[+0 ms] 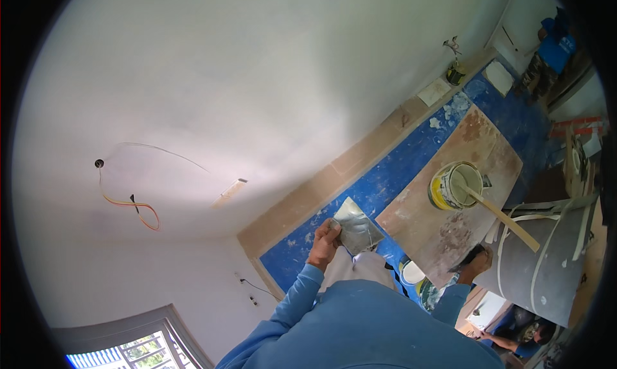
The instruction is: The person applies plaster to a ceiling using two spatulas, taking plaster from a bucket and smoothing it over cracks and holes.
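Observation:
My left hand (324, 242) is closed on the edge of a flat, shiny metal putty blade (358, 228), roughly square, held out in front of me over the blue floor covering (369, 188). Lower right, my right hand (477, 265) is closed beside the near corner of a stained board (443, 237). Something dark shows at its fingers, too unclear to name. On the board stands an open yellow-and-white bucket (441, 188) of pale paste, with a wooden stick (508, 222) leaning out over its rim.
A white wall (244, 80) with loose wires (138, 205) rises at left. Another bucket (412, 272) is beside my body. A grey rolled sheet (533, 260) lies at right. One person (530, 333) is at lower right, another (554, 48) at far upper right.

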`<state>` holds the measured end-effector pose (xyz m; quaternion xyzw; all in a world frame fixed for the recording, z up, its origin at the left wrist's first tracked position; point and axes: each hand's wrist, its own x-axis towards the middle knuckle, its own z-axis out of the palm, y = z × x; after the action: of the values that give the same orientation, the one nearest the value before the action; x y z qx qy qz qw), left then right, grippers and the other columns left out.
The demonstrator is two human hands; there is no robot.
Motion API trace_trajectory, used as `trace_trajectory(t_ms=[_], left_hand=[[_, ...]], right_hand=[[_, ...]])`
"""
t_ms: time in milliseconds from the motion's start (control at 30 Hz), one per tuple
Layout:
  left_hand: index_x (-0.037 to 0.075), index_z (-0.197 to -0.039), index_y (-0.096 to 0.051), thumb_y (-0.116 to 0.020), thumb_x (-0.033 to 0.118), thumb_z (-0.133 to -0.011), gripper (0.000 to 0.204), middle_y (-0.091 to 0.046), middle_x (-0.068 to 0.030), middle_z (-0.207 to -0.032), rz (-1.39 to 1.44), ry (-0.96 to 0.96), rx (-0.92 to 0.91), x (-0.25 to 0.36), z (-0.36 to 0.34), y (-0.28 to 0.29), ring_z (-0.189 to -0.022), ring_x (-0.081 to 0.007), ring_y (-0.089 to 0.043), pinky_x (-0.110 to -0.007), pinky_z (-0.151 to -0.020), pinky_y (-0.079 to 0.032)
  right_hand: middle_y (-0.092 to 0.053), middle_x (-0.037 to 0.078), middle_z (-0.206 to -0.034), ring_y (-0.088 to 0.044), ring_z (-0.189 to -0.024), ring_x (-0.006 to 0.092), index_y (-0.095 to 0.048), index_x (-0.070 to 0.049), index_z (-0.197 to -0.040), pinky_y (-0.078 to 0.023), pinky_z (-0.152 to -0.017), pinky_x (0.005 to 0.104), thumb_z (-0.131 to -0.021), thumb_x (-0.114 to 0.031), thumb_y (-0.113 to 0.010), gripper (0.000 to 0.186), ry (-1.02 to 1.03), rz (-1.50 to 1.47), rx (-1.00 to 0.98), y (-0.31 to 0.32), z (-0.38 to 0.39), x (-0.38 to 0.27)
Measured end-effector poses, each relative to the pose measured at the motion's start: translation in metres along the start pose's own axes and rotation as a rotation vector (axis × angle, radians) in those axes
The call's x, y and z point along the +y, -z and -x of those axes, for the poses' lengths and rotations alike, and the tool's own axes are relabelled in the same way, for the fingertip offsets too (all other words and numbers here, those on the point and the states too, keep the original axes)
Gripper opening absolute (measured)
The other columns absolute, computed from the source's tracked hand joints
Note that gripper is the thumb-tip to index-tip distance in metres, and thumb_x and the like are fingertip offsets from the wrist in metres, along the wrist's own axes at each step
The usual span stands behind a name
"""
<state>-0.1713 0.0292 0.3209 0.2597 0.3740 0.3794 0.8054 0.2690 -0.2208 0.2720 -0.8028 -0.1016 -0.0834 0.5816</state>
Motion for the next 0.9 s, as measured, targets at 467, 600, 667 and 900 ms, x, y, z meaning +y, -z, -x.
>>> trace_trajectory(t_ms=[467,600,667,900], left_hand=[[0.002,-0.125,-0.056,-0.06,0.02,-0.097,0.033,-0.064,-0.006,-0.111,-0.035,0.044,-0.028,-0.009,-0.05,-0.032,-0.098,-0.0174,-0.064,-0.035,-0.081,-0.055],[0.002,-0.124,-0.056,-0.061,0.02,-0.097,0.033,-0.065,-0.0062,-0.109,-0.043,0.041,-0.02,-0.014,-0.056,-0.03,-0.097,-0.0175,-0.064,-0.036,-0.081,-0.055],[0.003,-0.124,-0.056,-0.061,0.019,-0.097,0.033,-0.065,-0.0058,-0.107,-0.044,0.071,-0.055,-0.015,-0.059,-0.032,-0.096,-0.0179,-0.065,-0.036,-0.082,-0.055],[0.005,-0.124,-0.057,-0.059,0.024,-0.098,0.033,-0.066,-0.0066,-0.11,0.12,0.111,-0.121,-0.023,-0.065,-0.034,-0.098,-0.0202,-0.066,-0.038,-0.083,-0.056]], right_hand=[[-0.061,0.006,-0.084,-0.058,-0.071,0.0158,-0.049,0.003,-0.136,-0.047,-0.06,0.0261,-0.085,-0.029,-0.076,0.066,-0.648,-0.302,-0.284,-0.075,-0.065,-0.098],[-0.062,0.007,-0.085,-0.058,-0.077,0.0173,-0.066,0.001,-0.11,-0.045,-0.065,0.0307,-0.087,-0.034,-0.074,0.043,-0.463,-0.155,-0.371,-0.084,-0.084,-0.11],[-0.062,0.006,-0.081,-0.055,-0.071,0.0141,-0.068,-0.001,-0.104,-0.041,-0.06,0.0286,-0.087,-0.037,-0.073,0.04,-0.326,-0.15,-0.444,-0.088,-0.107,-0.103],[-0.063,0.004,-0.072,-0.052,-0.073,0.0114,-0.07,-0.001,-0.086,-0.038,-0.074,0.0271,-0.093,-0.031,-0.067,0.031,-0.084,0.008,-0.723,-0.096,-0.128,-0.138]])
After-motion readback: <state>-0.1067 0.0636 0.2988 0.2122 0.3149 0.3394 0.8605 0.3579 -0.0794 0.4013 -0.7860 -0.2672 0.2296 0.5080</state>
